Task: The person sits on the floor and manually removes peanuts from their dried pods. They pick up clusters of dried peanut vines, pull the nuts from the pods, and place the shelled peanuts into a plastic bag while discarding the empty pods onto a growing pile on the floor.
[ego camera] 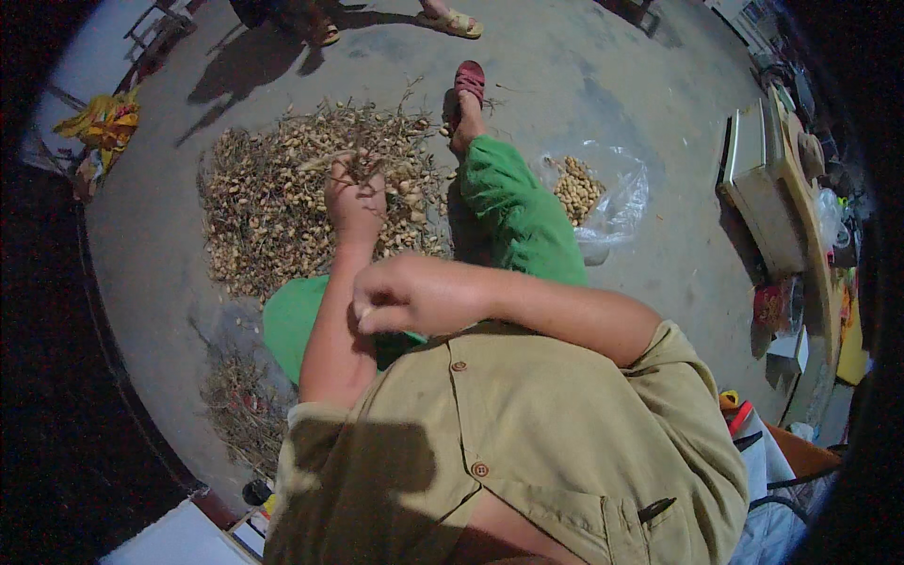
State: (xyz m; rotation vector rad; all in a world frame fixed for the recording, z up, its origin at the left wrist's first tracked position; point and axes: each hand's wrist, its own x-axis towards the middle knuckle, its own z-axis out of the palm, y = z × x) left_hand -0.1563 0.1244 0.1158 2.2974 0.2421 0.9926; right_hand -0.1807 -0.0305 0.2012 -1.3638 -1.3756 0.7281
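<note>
A broad heap of dried peanut plants (268, 205), with pods and thin stems, lies on the floor. Over it, my left hand (357, 201) is closed around a bunch of peanut stems (364, 161). My right hand (413, 293) is in front of my left forearm, its fingers curled inward. It is blurred, and I cannot tell whether a pod is between its fingertips. Right of my green-trousered leg (522, 205), loose peanut pods (578, 189) sit in a clear plastic bag (625, 191).
A pile of dry stems (244, 409) lies at lower left. Beyond the heap are another person's sandalled feet (452, 21). A pale box-like cabinet (766, 191) stands on the right, beside assorted goods. Yellow cloth (106, 123) hangs at upper left.
</note>
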